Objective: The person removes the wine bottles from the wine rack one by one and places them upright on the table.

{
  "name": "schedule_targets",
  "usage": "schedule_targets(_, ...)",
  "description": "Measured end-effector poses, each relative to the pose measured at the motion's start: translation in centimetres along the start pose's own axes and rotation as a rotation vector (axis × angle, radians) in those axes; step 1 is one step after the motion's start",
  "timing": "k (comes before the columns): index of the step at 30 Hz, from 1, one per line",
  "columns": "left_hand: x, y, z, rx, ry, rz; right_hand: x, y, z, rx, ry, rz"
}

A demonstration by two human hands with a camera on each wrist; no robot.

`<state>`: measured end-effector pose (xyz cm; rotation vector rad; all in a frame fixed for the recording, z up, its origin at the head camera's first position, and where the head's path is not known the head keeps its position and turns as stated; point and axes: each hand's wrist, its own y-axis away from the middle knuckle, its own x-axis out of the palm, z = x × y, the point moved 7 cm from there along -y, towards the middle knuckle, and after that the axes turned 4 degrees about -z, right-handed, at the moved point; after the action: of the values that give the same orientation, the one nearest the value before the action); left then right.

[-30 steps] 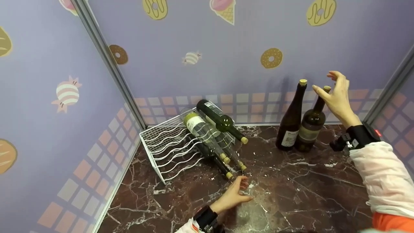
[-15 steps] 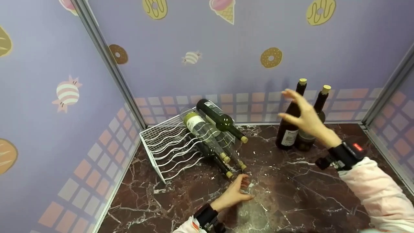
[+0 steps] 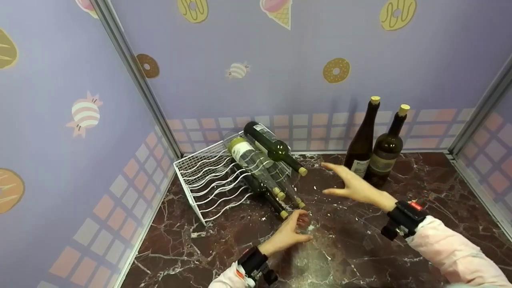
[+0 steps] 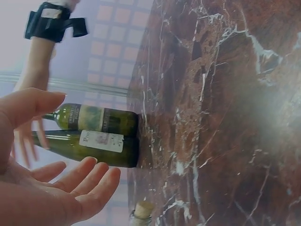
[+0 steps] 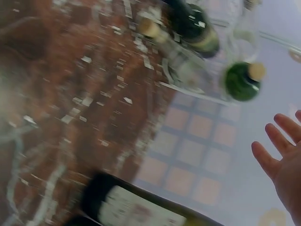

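L hand [image 3: 285,234]: fingers loose, free, nr front of rack [image 3: 206,176]. R hand [image 3: 355,187]: fingers out, free, R of rack. 4 btls [image 3: 262,136] on rack; 2 uprt btls [image 3: 387,147] R of rack.

There are six corked bottles [image 3: 276,149], one wire rack [image 3: 193,206] and two hands [image 3: 358,187].

Bottles [image 3: 242,151] lie on a rack [image 3: 189,193]; upright bottles [image 3: 383,163] stand farther right.

Two dark corked bottles [image 3: 383,163], upright, 3 o'clock, four corked bottles [image 3: 277,150], lying in white rack [image 3: 191,197], necks toward 5 o'clock
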<state>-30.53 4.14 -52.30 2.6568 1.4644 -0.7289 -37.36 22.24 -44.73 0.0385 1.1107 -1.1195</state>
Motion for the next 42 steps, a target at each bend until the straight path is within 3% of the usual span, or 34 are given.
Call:
schedule_targets(3, -0.3, -0.2, -0.7, 0.038, -0.033, 0.044, 1.8, 1.2, -0.9, 0.042, 0.009, 0.062)
schedule_targets(7, -0.5, -0.4, -2.0, 0.091, -0.065, 0.158, 3.6, 3.1, -2.2, 0.107, 0.026, 0.137)
schedule_targets(10, -1.1, -0.5, -3.1, 0.135, -0.088, 0.192, 4.3, 4.4, -3.2, 0.148, 0.035, 0.163)
schedule_targets(13, -2.6, -0.5, -5.3, 0.157, -0.093, 0.178, 4.5, 5.5, -3.6, 0.18, 0.022, 0.174)
schedule_targets(17, -5.0, -1.5, -6.6, 0.189, -0.08, 0.144, 4.4, 6.4, -3.9, 0.209, -0.001, 0.176)
schedule_targets(23, -9.1, -3.0, -8.6, 0.335, -0.101, 0.094, 4.5, 6.8, -4.1, 0.202, 0.007, 0.17)
schedule_targets(27, -12.6, -4.9, -6.7, 0.401, -0.196, -0.01, 4.4, 6.7, -4.0, 0.205, 0.008, 0.156)
schedule_targets(31, -15.8, -6.3, -4.6, 0.428, -0.31, -0.097, 4.3, 6.7, -3.8, 0.199, 0.007, 0.153)
schedule_targets(35, -18.3, -7.3, -2.9, 0.385, -0.497, -0.125, 4.2, 6.9, -3.8, 0.201, 0.008, 0.148)
schedule_targets(39, -20.2, -8.2, -1.6, 0.29, -0.706, -0.112, 3.8, 7.0, -3.9, 0.221, 0.002, 0.138)
schedule_targets(42, -21.2, -9.0, -0.9, 0.264, -0.867, -0.1, 3.6, 6.9, -4.0, 0.236, -0.01, 0.14)
